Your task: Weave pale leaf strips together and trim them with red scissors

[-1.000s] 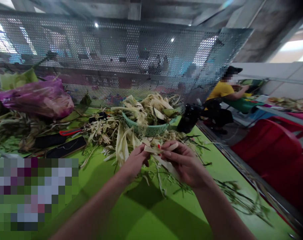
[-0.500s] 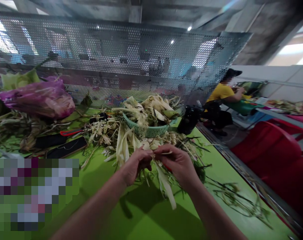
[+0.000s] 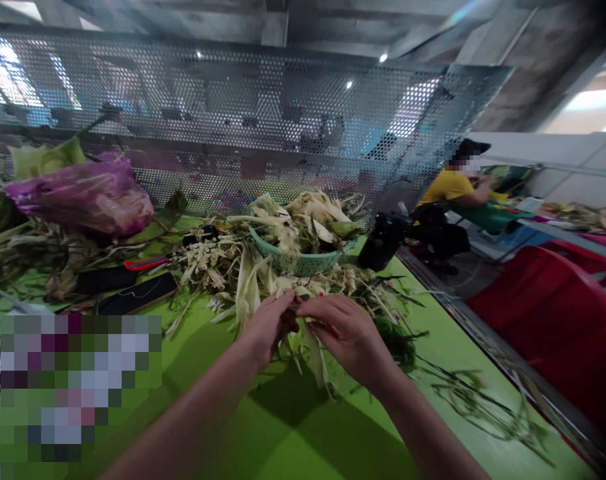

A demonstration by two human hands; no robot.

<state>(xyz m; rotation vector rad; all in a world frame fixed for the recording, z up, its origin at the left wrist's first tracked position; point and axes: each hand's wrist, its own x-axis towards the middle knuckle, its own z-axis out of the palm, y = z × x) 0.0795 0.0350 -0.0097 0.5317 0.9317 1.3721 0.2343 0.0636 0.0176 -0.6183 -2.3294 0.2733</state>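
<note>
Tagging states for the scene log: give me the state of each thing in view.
Left hand: curled, exact grip hidden
Right hand: fingers bent, close to the left hand
Pale strip: hanging below the hands
Green basket: upright, heaped with husks
Purple bag: bulging, wrinkled, lying among plant scraps
Red-handled tool: lying down
Dark slab: lying flat, face dark
Red chair: upright, beside the table

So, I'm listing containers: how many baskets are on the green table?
1: the green basket, beyond the left hand and right hand, before the perforated panel, heaped with pale husks. Another could be hidden behind the purple bag.
</note>
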